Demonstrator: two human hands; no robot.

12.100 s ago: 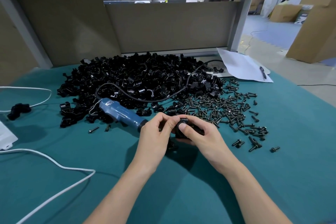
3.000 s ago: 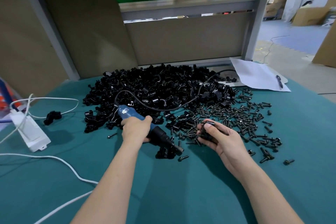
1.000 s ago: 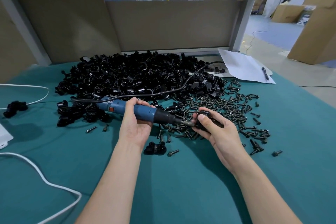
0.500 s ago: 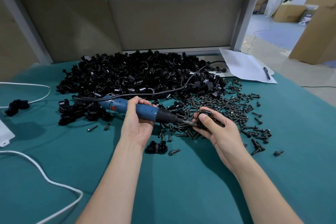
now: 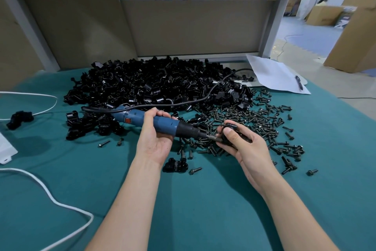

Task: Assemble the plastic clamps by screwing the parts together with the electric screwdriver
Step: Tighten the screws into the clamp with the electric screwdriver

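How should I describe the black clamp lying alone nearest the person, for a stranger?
Start from the heap of black parts on the teal table and come toward the person. Beside the wrist of the left hand lies one black clamp, apart from the heap, with a single screw next to it.

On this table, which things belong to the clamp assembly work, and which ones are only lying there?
Belonging to the job: electric screwdriver in the left hand; clamp in the right hand; pile of black clamp parts; loose screws.
Only lying about: white paper; pen; white cable; white box at the left edge.
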